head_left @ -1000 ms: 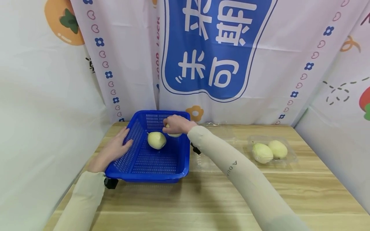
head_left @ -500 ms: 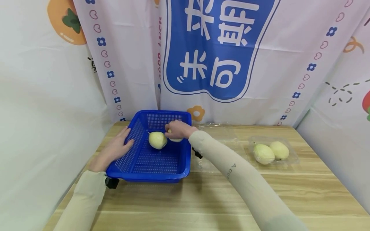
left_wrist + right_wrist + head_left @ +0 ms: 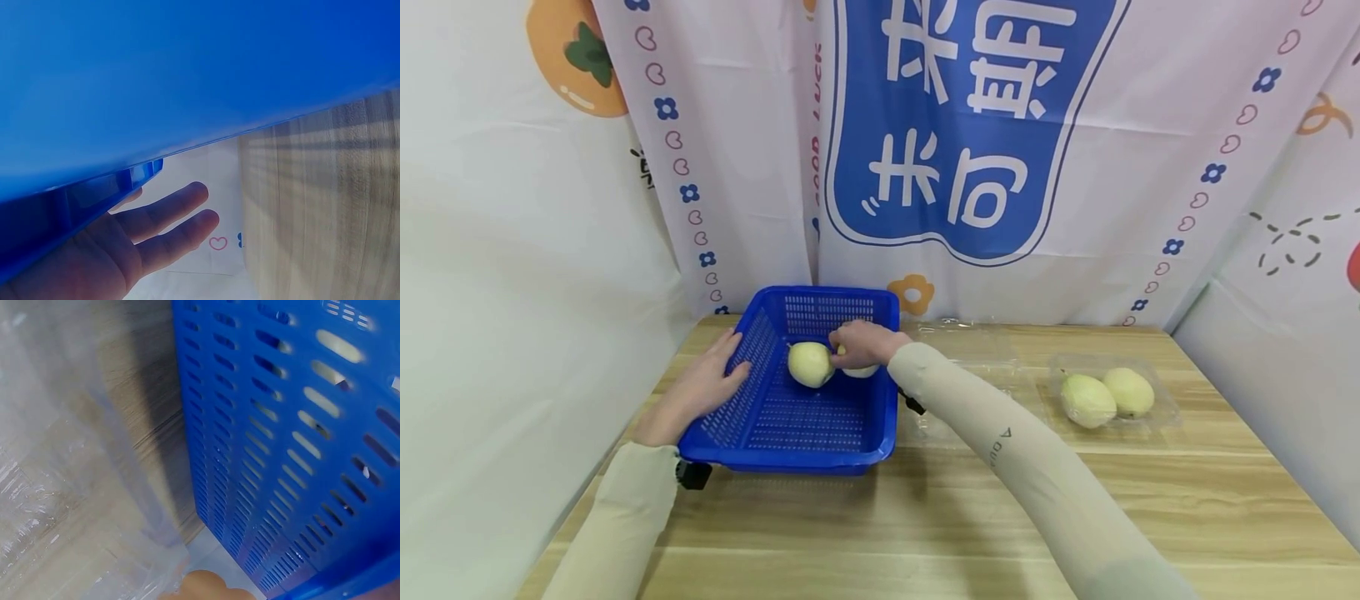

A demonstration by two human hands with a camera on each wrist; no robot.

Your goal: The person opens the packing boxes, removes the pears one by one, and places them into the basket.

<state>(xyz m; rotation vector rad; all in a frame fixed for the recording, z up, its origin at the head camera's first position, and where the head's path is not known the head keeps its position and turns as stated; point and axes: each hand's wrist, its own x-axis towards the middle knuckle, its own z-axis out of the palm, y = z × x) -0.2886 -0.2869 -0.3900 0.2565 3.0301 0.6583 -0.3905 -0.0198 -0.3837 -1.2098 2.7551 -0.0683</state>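
Observation:
A blue plastic basket (image 3: 805, 458) with slotted walls stands on the table's left side. My left hand (image 3: 700, 386) rests on its left rim, thumb over the inner side; the left wrist view shows that hand's fingers (image 3: 181, 212) stretched out beneath the rim. Inside the basket, my right hand (image 3: 867, 343) grips a pale yellow pear (image 3: 859, 372) from above, near the right wall. Beside it a second pear (image 3: 810, 365) lies on the basket floor. In the right wrist view the slotted wall (image 3: 250, 444) hides most of the held pear.
Right of the basket lies a clear plastic container (image 3: 970, 343), partly behind my right forearm. Farther right, another clear container (image 3: 1163, 408) holds two pears (image 3: 1087, 402). A printed cloth (image 3: 760, 167) hangs behind the wooden table (image 3: 850, 533).
My right hand has lowered slightly, deeper into the basket, with the pear. The left hand stays at the rim, and the whole head view has shifted a little.

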